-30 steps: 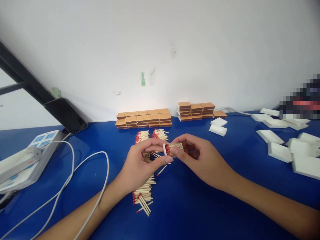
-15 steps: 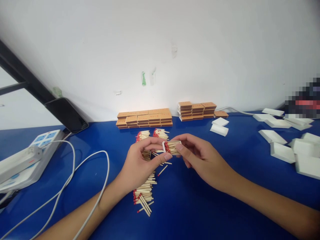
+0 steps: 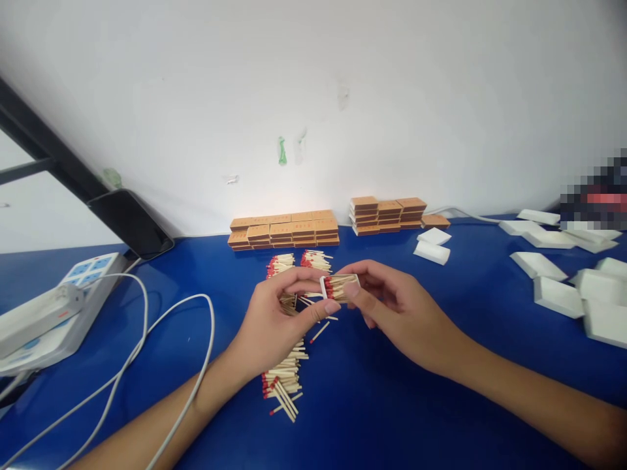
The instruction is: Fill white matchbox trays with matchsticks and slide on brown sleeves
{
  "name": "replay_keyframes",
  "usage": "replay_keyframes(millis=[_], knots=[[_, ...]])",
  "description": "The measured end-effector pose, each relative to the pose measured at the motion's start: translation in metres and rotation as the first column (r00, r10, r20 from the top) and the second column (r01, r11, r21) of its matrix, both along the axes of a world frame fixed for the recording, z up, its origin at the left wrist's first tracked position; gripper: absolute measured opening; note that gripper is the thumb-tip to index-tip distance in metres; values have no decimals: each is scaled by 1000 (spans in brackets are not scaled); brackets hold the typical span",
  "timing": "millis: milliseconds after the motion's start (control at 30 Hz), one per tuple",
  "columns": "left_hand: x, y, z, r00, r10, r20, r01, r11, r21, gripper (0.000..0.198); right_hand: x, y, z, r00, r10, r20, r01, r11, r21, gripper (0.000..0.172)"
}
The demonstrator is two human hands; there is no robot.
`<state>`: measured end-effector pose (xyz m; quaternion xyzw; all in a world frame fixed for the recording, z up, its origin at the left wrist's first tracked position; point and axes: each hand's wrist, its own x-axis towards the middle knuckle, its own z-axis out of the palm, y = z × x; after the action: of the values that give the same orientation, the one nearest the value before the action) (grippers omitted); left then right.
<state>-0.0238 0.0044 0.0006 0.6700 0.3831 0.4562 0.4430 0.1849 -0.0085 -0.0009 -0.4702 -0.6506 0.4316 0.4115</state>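
Observation:
A small white matchbox tray (image 3: 322, 285) filled with red-tipped matches is held between my two hands, above the blue table. My left hand (image 3: 279, 313) grips its left end, thumb in front and fingers behind. At the other end my right hand (image 3: 392, 307) holds on, its thumb pressed on the matches and its fingers partly hidden behind the tray. Below and beyond my left hand lie loose matches (image 3: 285, 375) in a long pile, partly covered by the hand. One single match (image 3: 320, 332) rests apart, just right of the pile.
Stacked matchboxes (image 3: 294, 230) line the wall, with a second stack (image 3: 388, 214) further right. White empty trays (image 3: 558, 297) are scattered at the right, two more (image 3: 432, 252) nearer the middle. At left are a power strip (image 3: 98, 271), white cable (image 3: 210, 326) and dark phone (image 3: 131, 222).
Almost nothing differs. Both hands keep the tray in nearly the same place, and the whole view has shifted very slightly.

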Motion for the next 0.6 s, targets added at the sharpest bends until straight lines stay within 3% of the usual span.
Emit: replay_keyframes(millis=[300, 600], knots=[[0, 2, -2, 1000, 4, -5, -4, 1000, -14, 35, -1, 1, 0, 1000, 9, -29, -10, 999, -40, 37], [-1, -1, -1, 997, 27, -78, -23, 999, 47, 34, 1, 0, -5, 996, -24, 84, 20, 998, 59, 33]])
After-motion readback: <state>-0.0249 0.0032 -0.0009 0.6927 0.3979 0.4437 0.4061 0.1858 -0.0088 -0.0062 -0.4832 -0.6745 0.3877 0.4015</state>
